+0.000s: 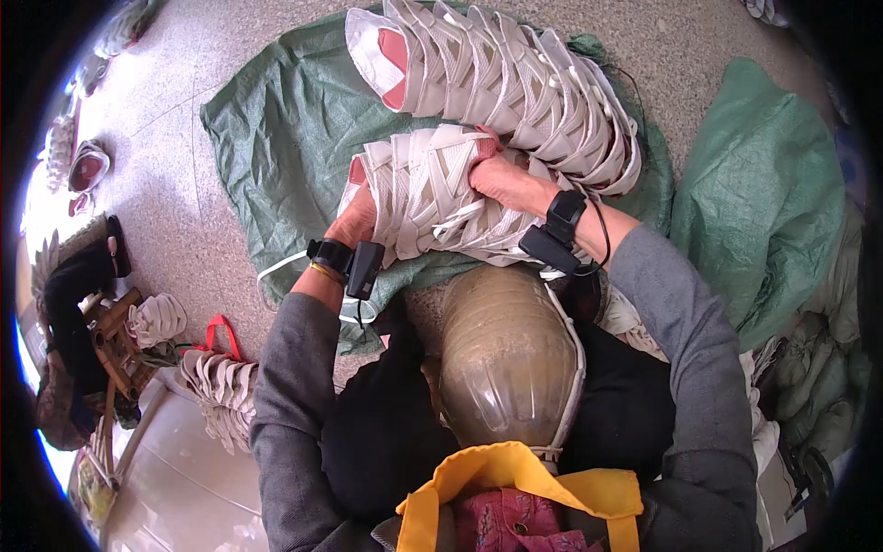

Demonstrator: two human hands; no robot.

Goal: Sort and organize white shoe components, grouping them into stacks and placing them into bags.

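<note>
A short row of white and beige shoe uppers [418, 189], nested into one another with pinkish lining showing, lies across a green woven sack. My left hand [357, 217] grips its left end, fingers partly hidden by the uppers. My right hand [513, 184] is closed on the upper side of the same row, its fingertips out of sight in the pinkish lining. Just beyond lies a longer nested stack of the same uppers [506, 78], curving down to the right. White laces hang loose under my right hand.
The green sack [285, 120] is spread on the speckled floor [175, 184]. Another green sack [759, 202] bulges at the right. A rounded brownish translucent object [506, 350] sits between my knees. More nested uppers [221, 391] and a small wooden stool [120, 345] are at left.
</note>
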